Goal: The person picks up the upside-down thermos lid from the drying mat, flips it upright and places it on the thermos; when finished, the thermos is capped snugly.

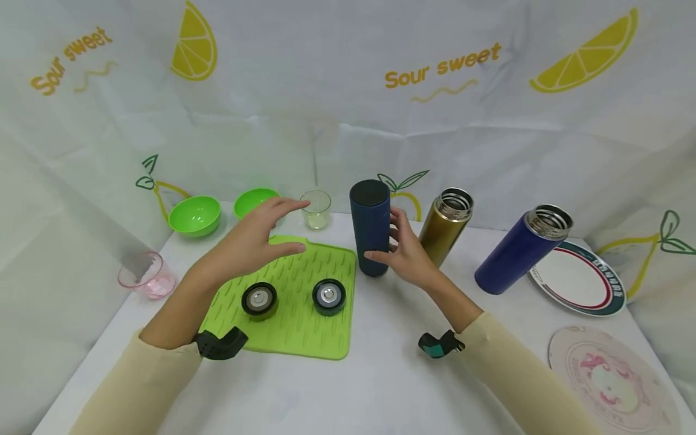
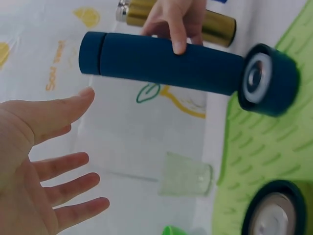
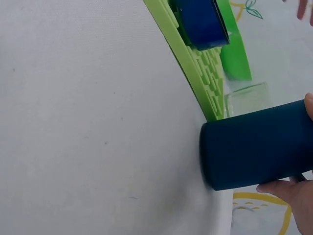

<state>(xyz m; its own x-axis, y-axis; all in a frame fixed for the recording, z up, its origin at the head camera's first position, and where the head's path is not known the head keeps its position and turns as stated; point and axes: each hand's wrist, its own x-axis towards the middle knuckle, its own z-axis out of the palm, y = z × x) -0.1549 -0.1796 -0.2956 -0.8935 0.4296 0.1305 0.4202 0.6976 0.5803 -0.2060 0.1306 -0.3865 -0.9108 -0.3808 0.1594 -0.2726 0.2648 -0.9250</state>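
Note:
A dark blue thermos (image 1: 371, 235) with its lid on stands upright on the table beside the green mat. My right hand (image 1: 405, 251) grips it from the right, thumb across the front and fingers behind. In the left wrist view, a seam marks the lid of the thermos (image 2: 166, 62). My left hand (image 1: 247, 241) hovers over the mat, holding nothing, thumb and fingers spread apart. Two thermos lids lie underside up on the green mat (image 1: 304, 338): a brownish lid (image 1: 260, 300) and a dark blue-green lid (image 1: 328, 296).
Right of my right hand stand an uncapped gold thermos (image 1: 443, 232) and an uncapped blue thermos (image 1: 513, 257). Farther right are a plate (image 1: 576, 278) and a round pink-patterned mat (image 1: 609, 380). Green bowls (image 1: 194, 216), a clear glass (image 1: 316, 210) and a pink glass (image 1: 148, 277) stand left.

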